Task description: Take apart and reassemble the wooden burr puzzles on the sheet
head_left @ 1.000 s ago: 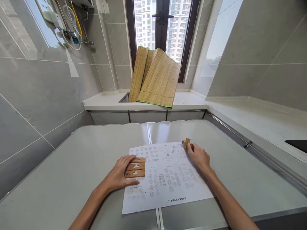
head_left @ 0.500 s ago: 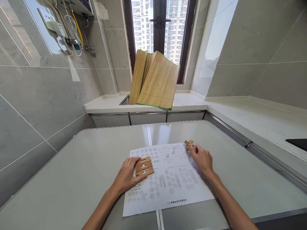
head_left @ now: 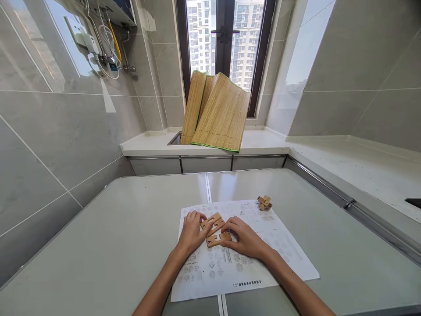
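Flat notched wooden pieces (head_left: 213,223) lie over a printed paper sheet (head_left: 230,272) on the light table. My left hand (head_left: 193,231) has its thumb and fingers closed on the upper pieces, which are tilted. One lower wooden piece (head_left: 213,240) sits apart at an angle, and my right hand (head_left: 244,237) pinches its right end. At the sheet's far right corner rests a small assembled cross-shaped wooden puzzle (head_left: 264,202), with no hand touching it.
The light table (head_left: 125,237) has a central seam. Behind it, a folded bamboo mat (head_left: 220,114) leans against the window above a white ledge (head_left: 148,145). A white counter (head_left: 355,162) runs along the right.
My right hand has left the cross-shaped puzzle and come left to the flat pieces. The lower flat piece has separated from the others, and the upper ones have turned.
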Tool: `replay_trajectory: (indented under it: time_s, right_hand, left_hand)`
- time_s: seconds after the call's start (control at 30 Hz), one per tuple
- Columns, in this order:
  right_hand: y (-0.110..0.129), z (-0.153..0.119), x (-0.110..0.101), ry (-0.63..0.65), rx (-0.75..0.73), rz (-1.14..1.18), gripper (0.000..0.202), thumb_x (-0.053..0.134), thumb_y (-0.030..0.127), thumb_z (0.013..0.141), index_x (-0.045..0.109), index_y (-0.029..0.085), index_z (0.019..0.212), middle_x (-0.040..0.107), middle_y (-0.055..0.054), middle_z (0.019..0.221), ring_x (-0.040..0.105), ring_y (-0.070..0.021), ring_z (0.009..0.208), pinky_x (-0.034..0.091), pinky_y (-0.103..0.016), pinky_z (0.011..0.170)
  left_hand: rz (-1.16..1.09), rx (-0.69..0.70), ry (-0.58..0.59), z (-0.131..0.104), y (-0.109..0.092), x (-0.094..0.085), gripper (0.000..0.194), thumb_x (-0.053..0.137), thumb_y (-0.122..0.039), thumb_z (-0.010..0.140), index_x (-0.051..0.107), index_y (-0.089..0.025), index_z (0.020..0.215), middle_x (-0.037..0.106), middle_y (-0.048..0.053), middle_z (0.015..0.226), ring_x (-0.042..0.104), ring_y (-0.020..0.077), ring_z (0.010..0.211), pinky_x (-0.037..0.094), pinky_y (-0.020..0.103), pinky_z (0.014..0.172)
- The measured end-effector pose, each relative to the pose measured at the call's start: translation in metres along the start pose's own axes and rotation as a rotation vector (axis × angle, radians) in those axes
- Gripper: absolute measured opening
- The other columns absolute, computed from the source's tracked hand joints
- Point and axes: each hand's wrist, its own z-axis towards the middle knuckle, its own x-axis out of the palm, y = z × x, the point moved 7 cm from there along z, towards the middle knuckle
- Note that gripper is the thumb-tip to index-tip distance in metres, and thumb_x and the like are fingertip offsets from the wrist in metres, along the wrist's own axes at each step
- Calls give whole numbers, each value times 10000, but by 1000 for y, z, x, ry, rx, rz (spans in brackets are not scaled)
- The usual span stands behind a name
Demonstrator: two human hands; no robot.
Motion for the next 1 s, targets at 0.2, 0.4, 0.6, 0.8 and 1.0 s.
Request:
replay_trajectory:
  time_s: [0.2, 0.4, 0.6, 0.8, 1.0]
  right_hand:
    - [-2, -6, 0, -25, 58, 38, 194, 691, 412, 926, 598, 245, 954, 619, -47, 985, 574, -241, 909, 472, -349, 766]
    - [-1, -2, -1, -119, 119, 246, 317, 418, 487, 1057, 581, 235, 953, 626, -3, 750, 551, -192, 667, 416, -314, 670]
    - [-1, 21, 16, -333, 169, 649, 447, 433, 637, 1004, 596, 222, 980, 567, 37, 628, 501, -169, 553, 448, -322, 677]
    - [1, 31, 24, -507, 248, 613, 446, 474, 622, 994, 651, 213, 985, 574, 31, 602, 485, -160, 536, 450, -310, 644]
    - [-3, 25, 24, -524, 303, 635, 462, 494, 629, 980, 672, 203, 988, 598, 22, 587, 511, -165, 530, 469, -314, 649]
  left_hand:
    - [-121, -18, -2, 0, 0, -4, 258, 581, -453, 942, 614, -207, 873, 672, 57, 907, 612, 249, 882, 466, 377, 799]
    - [-424, -164, -18, -1, -1, -14, 291, 496, -503, 985, 582, -232, 1045, 741, 20, 878, 668, 206, 749, 482, 311, 723]
    - [-630, -189, -78, 4, 1, -16, 463, 475, -538, 984, 650, -181, 1221, 762, 62, 930, 683, 213, 836, 526, 337, 835]
    - [-726, -158, -87, 2, -3, -12, 469, 495, -497, 991, 613, -178, 1314, 771, 90, 1054, 727, 239, 980, 552, 380, 936]
    - [-543, -117, -117, -5, -5, -11, 437, 473, -438, 1021, 589, -234, 1390, 777, 54, 1087, 721, 242, 1041, 543, 403, 984]
